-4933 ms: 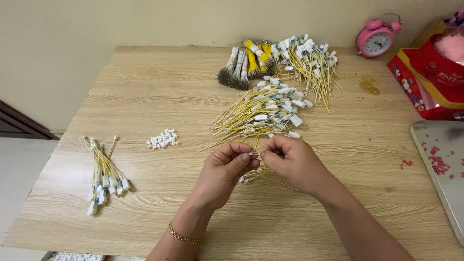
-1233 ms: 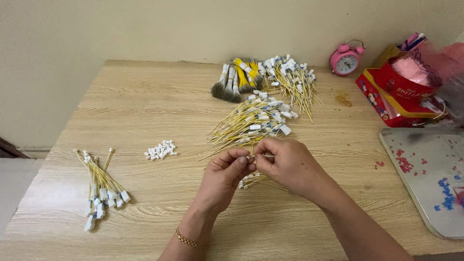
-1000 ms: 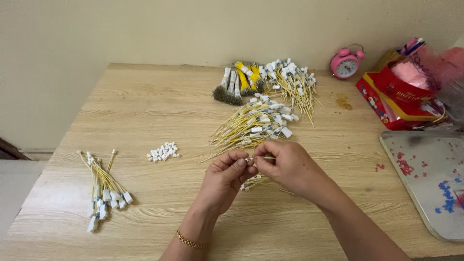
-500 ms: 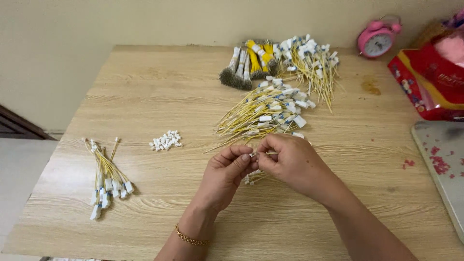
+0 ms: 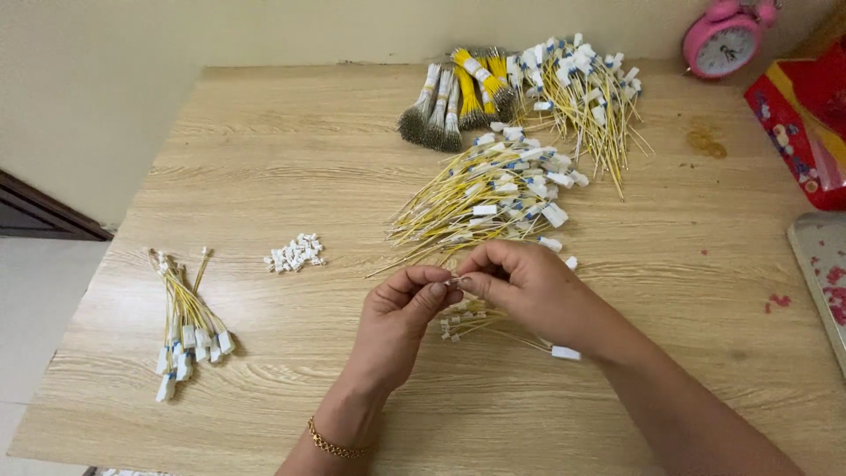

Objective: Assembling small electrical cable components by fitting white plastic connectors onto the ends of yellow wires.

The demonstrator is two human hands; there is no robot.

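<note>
fingertips meet over a small white connector

head view: at centre frame i see the left hand (image 5: 401, 308) and right hand (image 5: 529, 286) pinched shut, fingertip to fingertip, on a white connector (image 5: 456, 280); its yellow wire (image 5: 507, 333) trails lower right under the right hand. the loose wire pile (image 5: 493, 194) lies just above. a red box (image 5: 806, 115) sits at the right edge, a pink clock (image 5: 723, 40) upper right.

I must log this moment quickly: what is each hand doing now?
Left hand: closed, pinching a small white connector.
Right hand: closed, pinching the same connector; yellow wires lie under it.
</note>
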